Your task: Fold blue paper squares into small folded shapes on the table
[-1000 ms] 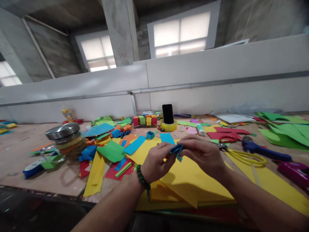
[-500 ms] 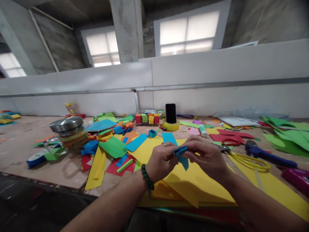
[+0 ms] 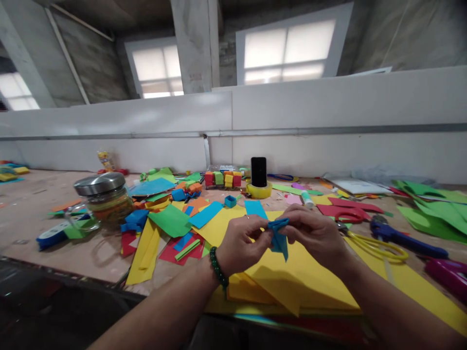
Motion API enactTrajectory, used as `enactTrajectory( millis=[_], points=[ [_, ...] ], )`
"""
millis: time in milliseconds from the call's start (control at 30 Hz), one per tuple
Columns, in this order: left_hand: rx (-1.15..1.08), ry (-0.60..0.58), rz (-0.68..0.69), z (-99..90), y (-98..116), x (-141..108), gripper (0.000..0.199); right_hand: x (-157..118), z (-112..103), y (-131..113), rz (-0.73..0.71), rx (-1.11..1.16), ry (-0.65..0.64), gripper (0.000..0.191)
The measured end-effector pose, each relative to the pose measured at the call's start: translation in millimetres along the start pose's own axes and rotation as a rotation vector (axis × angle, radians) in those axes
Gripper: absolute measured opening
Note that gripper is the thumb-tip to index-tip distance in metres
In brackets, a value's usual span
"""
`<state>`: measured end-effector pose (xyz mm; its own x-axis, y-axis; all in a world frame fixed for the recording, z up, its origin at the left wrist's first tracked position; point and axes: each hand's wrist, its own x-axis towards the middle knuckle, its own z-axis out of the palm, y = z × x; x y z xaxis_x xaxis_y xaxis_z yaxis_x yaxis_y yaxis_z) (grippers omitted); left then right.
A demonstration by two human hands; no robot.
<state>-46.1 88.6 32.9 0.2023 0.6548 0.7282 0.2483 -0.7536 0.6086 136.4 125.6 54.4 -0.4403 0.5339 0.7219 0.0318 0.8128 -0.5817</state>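
A small piece of blue paper (image 3: 279, 239), folded over at its top edge, is pinched between both hands above the yellow sheets. My left hand (image 3: 245, 242), with a ring and a green bead bracelet, grips its left side. At the right end of the fold, the fingers of my right hand (image 3: 313, 234) are closed on it. The paper's lower part hangs down to a slanted point. Below the hands lie large yellow paper sheets (image 3: 314, 282). A flat blue strip (image 3: 256, 209) and a small open blue paper box (image 3: 230, 201) lie just beyond.
Yellow-handled scissors (image 3: 379, 248), red-handled scissors (image 3: 352, 215) and a blue-handled tool (image 3: 408, 238) lie on the right. A glass jar (image 3: 109, 204) with a metal lid stands left. A phone (image 3: 259, 171) stands upright in a yellow tape roll (image 3: 260, 190). Coloured paper scraps are scattered around.
The blue paper has turned so its folded top edge lies more level and its hanging part shows more. Both hands keep hold of it and have shifted slightly.
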Motion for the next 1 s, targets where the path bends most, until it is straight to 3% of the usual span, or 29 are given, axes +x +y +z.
enactTrajectory(
  millis=[400,1000],
  points=[
    [0.041,0.051,0.147,1.2,6.3,-1.8,0.022,-2.0,-0.1,2.7,-0.066,-0.005,0.017,0.006],
    [0.075,0.122,0.22,0.9,4.2,-3.3,0.016,-3.7,0.7,-5.6,-0.032,0.084,0.001,0.008]
  ],
)
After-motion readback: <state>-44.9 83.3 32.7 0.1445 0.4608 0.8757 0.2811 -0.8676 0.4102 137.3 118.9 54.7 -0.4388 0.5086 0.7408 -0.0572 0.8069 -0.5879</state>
